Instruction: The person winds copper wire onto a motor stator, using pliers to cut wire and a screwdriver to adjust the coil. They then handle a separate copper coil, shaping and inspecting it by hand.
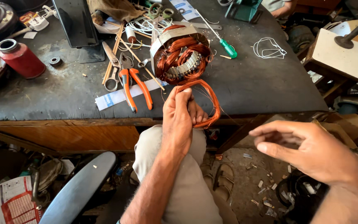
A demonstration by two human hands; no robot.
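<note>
Two bare hands work at the near edge of a dark, scuffed workbench (245, 89). The left hand (179, 120) is closed in a fist around a loop of bright copper winding wire (212, 101), which hangs just past the bench edge and runs up to the round motor stator with copper coils and a grey steel core (181, 58) standing on the bench top. The right hand (311, 149) is off to the side, well apart from the wire (somewhat blurred), fingers spread loosely and holding nothing. Left of the stator lie orange-handled pliers (135, 83) and plain steel scissors (112, 66), side by side. A green-handled screwdriver (224, 43) lies to the stator's right, and a red cylindrical can (19, 58) lies tipped near the bench's left end.
</note>
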